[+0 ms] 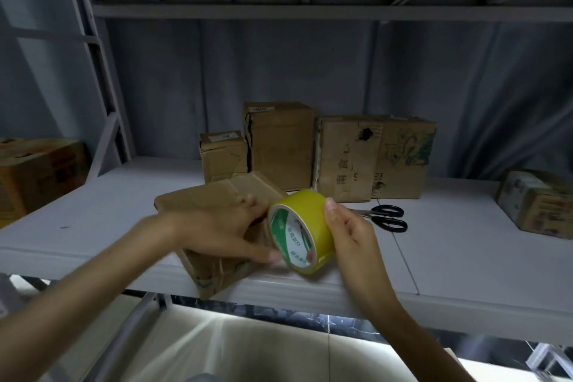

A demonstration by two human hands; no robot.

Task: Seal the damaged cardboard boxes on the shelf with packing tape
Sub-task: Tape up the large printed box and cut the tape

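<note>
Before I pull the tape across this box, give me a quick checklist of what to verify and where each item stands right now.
1. Tape roll in hand: ok, the right hand holds it from the right side.
2. Free end of tape found: cannot tell, the left hand has fingertips at the roll's lower edge, but no peeled strip shows.
3. Box within reach: ok, it lies at the shelf's front edge under the left hand.
4. Box steady: not ok, a corner overhangs the shelf edge.
5. Scissors handy: ok, they lie on the shelf right of the roll.
</note>
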